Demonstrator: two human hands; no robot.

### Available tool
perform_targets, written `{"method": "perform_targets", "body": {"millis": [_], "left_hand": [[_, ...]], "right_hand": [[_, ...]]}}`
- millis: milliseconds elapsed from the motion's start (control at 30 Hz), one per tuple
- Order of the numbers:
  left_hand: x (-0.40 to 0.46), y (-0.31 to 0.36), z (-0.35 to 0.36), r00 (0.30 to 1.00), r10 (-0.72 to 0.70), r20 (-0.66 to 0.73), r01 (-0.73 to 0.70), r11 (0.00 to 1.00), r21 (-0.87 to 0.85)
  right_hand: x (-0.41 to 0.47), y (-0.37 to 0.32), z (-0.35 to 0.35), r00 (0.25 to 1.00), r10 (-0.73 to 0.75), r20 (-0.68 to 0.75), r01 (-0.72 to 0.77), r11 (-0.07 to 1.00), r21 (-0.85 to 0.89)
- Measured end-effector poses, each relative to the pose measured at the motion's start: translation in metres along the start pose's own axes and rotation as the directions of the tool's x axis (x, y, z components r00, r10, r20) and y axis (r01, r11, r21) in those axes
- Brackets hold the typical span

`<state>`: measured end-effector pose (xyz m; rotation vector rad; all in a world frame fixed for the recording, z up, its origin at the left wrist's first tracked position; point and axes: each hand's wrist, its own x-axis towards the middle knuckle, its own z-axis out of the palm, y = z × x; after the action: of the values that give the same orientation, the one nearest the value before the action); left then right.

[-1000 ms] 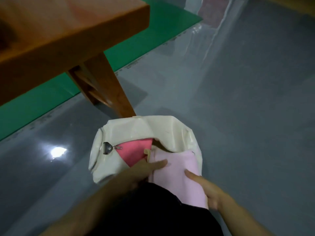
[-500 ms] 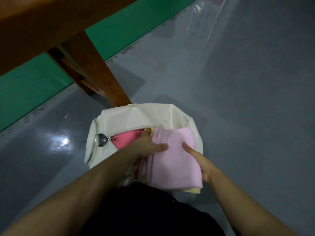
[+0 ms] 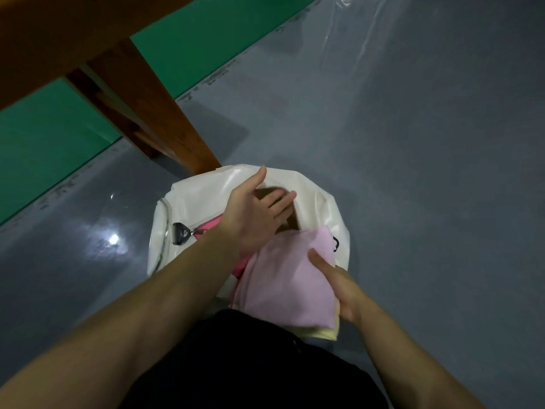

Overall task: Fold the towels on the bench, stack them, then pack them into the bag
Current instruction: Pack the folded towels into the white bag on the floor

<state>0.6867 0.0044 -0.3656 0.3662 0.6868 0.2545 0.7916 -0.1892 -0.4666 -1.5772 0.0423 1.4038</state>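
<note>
Glossy white vinyl forms the bag (image 3: 203,202), standing on the grey floor (image 3: 413,172) by the wooden desk leg (image 3: 153,113). Our left hand (image 3: 253,214), fingers spread apart, reaches into its open mouth. Our right hand (image 3: 342,287) clamps the soft pink towel (image 3: 286,278) at the near rim, over a darker pink towel (image 3: 211,227) inside.

Bag (image 3: 203,199) interior mostly hidden, perhaps by hands and towels (image 3: 286,276).
</note>
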Motion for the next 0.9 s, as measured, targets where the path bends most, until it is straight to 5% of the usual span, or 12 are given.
{"method": "perform_targets", "body": {"millis": [200, 567, 700, 900], "left_hand": [[-0.007, 0.011, -0.003, 0.998, 0.025, 0.054, -0.016, 0.988, -0.153], [-0.017, 0.014, 0.005, 0.992, -0.002, 0.127, 0.016, 0.994, -0.108], [-0.021, 0.022, -0.005, 0.994, 0.045, 0.095, -0.033, 0.992, -0.121], [-0.024, 0.037, -0.016, 0.996, 0.08, 0.048, -0.072, 0.986, -0.15]], "right_hand": [[0.016, -0.014, 0.03, 0.994, -0.105, -0.03, 0.096, 0.97, -0.225], [0.026, -0.041, 0.063, 0.947, -0.32, 0.003, 0.26, 0.763, -0.591], [0.037, -0.038, 0.047, 0.985, -0.17, -0.038, 0.152, 0.944, -0.294], [0.042, -0.051, 0.04, 0.939, -0.286, -0.193, 0.268, 0.957, -0.114]]}}
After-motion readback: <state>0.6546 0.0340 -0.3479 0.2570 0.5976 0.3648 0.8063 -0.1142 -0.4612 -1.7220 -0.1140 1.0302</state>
